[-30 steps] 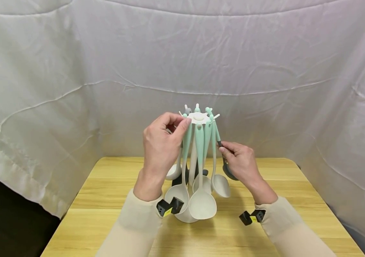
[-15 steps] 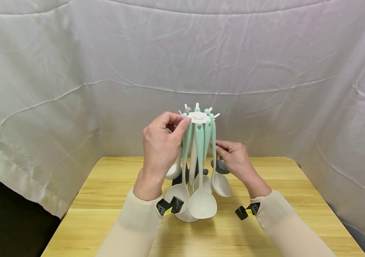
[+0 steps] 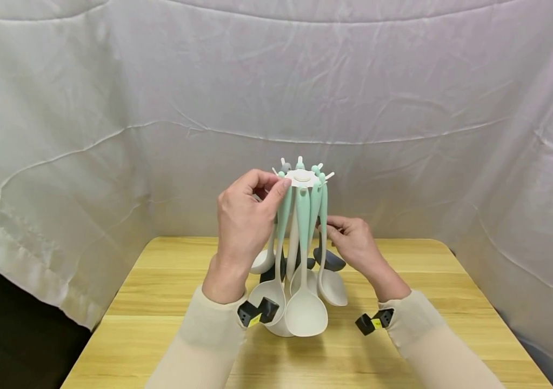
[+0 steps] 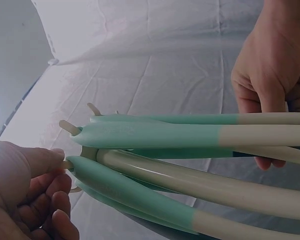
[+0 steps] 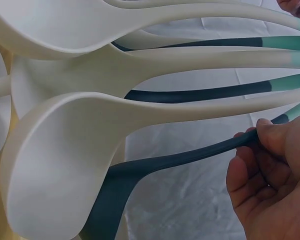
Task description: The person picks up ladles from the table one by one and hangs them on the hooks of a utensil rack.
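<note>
A white utensil rack (image 3: 302, 176) stands on the table, its hooks hung with several green-handled kitchen utensils. My left hand (image 3: 249, 219) pinches one of its hooks between thumb and forefinger, clearest in the left wrist view. At the right, my right hand (image 3: 355, 243) pinches the shaft of a dark grey ladle (image 3: 332, 260) just below its green grip. In the right wrist view, this dark shaft (image 5: 190, 156) passes behind a white ladle (image 5: 55, 165). The upper end of the dark ladle is hidden behind other handles in the head view.
White ladles (image 3: 306, 314) hang at the front, near the left cuff. More dark utensil heads (image 3: 272, 270) sit at the back of the rack. The wooden table (image 3: 179, 302) ends at a pale curtain (image 3: 378, 97) around the back and sides.
My right hand has moved left with the dark ladle, whose bowl now sits partly behind a white ladle. Hanging ladles have swayed slightly. The left hand has stayed at the rack's top.
</note>
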`<state>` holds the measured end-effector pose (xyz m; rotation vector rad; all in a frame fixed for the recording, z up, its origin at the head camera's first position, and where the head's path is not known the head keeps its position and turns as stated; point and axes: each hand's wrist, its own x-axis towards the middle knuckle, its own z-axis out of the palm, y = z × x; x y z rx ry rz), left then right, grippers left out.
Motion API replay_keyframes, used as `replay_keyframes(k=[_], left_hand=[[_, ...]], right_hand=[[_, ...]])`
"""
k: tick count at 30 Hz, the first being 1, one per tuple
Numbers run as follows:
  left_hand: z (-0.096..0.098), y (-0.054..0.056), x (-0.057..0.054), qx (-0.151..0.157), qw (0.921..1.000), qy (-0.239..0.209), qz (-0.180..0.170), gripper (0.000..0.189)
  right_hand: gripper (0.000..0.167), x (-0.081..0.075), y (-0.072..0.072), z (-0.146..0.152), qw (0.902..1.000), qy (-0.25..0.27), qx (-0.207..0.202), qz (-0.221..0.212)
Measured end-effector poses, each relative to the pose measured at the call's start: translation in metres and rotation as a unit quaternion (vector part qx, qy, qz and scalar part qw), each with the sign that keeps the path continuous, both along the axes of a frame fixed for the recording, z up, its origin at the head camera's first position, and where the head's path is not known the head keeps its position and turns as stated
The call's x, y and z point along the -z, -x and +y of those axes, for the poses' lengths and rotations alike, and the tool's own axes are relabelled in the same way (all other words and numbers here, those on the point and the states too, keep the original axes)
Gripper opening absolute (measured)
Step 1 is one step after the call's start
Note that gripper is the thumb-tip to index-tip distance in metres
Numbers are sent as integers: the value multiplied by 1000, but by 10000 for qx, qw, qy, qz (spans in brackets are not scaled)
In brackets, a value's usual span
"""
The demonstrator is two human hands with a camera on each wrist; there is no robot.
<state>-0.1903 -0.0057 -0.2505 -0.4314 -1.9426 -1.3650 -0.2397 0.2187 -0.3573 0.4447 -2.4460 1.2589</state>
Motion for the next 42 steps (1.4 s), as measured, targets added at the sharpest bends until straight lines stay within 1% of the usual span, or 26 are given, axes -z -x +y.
replay_keyframes(k=[7,16,24,32,37,40,42], left_hand=[[0,0,-1,9,10000,3,-52,15],[0,1,-2,-1,9999,68,-75,15],[-1,3,-2,-26,9997,83,-244,15],[-4,4,0,139,9997,2,-180,14],[-12,3,6,201,9997,34,-156,14],[-20,3,15,110,9996,101,-222,14],[-28,3,23,-5,9993,152,-343,13]], right_hand=[[23,0,-1,0,10000,-16,51,-28],[28,1,-4,5,9995,203,177,-153],[28,4,-9,15,9982,397,425,-161],[28,13,-14,27,9957,481,792,-100],[30,19,-19,33,9940,466,978,-142],[31,23,-23,37,9924,383,1152,-195],[32,27,-25,40,9909,326,1286,-211]])
